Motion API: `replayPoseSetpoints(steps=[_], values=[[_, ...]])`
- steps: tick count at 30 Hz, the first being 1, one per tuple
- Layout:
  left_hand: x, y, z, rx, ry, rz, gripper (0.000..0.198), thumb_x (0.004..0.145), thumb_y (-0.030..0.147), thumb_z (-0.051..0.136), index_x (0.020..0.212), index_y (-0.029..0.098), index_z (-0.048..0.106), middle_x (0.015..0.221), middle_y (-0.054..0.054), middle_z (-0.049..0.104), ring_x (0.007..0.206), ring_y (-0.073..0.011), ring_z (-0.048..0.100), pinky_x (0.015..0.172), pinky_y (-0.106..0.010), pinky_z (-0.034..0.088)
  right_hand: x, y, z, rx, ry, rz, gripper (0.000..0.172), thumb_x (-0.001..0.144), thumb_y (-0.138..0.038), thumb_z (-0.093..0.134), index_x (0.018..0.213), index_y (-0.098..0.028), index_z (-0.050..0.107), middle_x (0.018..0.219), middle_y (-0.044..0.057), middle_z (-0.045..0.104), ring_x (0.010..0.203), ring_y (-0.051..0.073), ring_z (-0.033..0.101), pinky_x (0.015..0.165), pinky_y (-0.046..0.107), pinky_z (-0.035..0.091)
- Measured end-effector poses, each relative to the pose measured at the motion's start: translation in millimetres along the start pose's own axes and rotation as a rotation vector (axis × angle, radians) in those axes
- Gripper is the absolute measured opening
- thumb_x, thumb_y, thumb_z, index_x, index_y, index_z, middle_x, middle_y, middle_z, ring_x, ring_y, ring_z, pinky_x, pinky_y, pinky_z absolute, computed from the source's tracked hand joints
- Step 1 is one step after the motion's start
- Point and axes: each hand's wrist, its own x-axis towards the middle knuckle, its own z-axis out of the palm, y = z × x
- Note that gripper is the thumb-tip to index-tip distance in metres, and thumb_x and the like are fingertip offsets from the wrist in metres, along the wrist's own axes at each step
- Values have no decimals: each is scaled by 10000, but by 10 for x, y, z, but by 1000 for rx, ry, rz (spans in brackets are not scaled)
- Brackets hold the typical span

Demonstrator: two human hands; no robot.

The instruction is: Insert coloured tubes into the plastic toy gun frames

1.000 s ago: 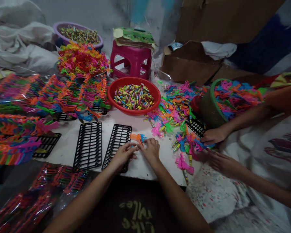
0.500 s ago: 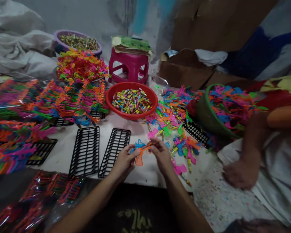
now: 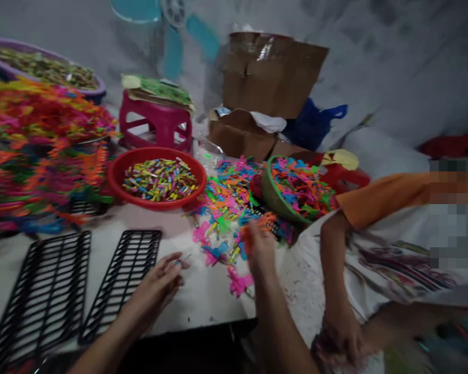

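Observation:
My left hand is over the white table near a black slotted rack, its fingers pinched together on something small that I cannot make out. My right hand, blurred by motion, is at the near edge of the pile of colourful plastic toy pieces. Orange pieces show at its fingertips, but whether it grips them is unclear. Pink pieces lie on the table to the left of my right wrist.
A red basin of small coloured tubes stands behind the racks. A green basin holds more toy pieces. A person in an orange sleeve sits at the right. A pink stool stands at the back.
The view has turned to the right. My hands have moved apart, the right one to the pile. The blue and orange toy pieces between them are no longer seen there.

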Motion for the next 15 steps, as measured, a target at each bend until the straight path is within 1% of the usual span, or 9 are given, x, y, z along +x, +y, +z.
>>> replayPoseSetpoints(steps=[2,3,4,6,8,10,12,15], values=[[-28,35,51,13,-7,52,413,625,370,694,969,178,568,889,-38,603,642,-90,523,546,-198,381,-310,316,386,33,-214,113,316,662,-470,622,643,-175,510,543,-51,465,487,80,406,487,220,351],[-36,49,54,29,6,71,400,619,368,697,944,163,585,859,-39,604,649,-93,518,550,-200,379,-474,462,555,64,-284,162,305,669,-460,621,671,-177,507,555,-52,461,494,80,400,488,217,348],[-41,58,43,41,24,85,400,614,368,699,935,152,598,828,-38,603,639,-92,507,545,-200,374,-618,581,693,100,-334,202,296,680,-455,612,697,-180,504,570,-51,462,503,82,402,491,216,349],[-42,56,-14,59,53,99,426,609,377,697,953,141,608,797,-36,605,626,-91,492,542,-202,370,-799,724,871,178,-394,258,288,694,-451,599,733,-185,496,601,-42,471,525,88,414,501,217,357],[-29,33,-84,86,75,121,451,599,386,701,962,133,611,768,-34,610,620,-94,491,554,-208,375,-845,766,941,231,-442,294,283,691,-440,604,736,-185,489,629,-32,482,550,94,429,517,221,368],[-9,3,-131,102,92,150,467,599,395,701,973,132,605,745,-31,614,616,-98,498,557,-212,377,-822,757,947,244,-441,303,282,688,-433,608,728,-185,480,644,-27,482,568,97,436,532,223,376],[9,-21,-139,87,83,156,462,607,404,695,966,131,596,742,-33,619,611,-98,505,544,-207,373,-795,737,930,232,-416,286,290,685,-438,609,712,-185,470,641,-28,471,576,98,436,543,224,382],[11,-34,-105,53,39,127,427,615,415,687,911,120,598,733,-37,617,579,-84,494,504,-192,354,-795,724,908,215,-408,287,311,682,-464,599,695,-190,453,613,-34,453,549,96,427,515,223,376]])
